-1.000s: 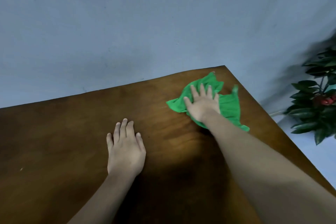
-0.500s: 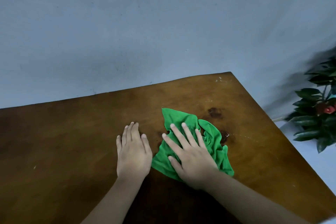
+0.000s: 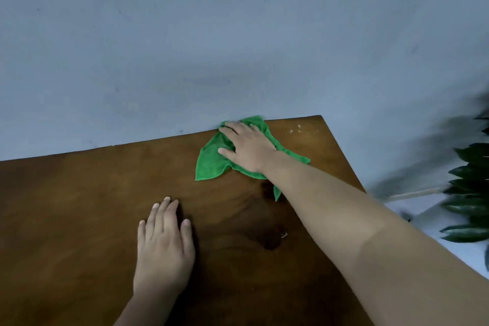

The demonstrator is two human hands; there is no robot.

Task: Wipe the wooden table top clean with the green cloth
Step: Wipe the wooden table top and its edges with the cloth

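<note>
The green cloth has been pushed to the far edge of the desk under the flat-fingered right hand; corner specks are judged next.

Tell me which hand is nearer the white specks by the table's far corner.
Right. The right hand presses the green cloth just left of the white specks; the left hand lies flat on the table, far back toward the person.
</note>
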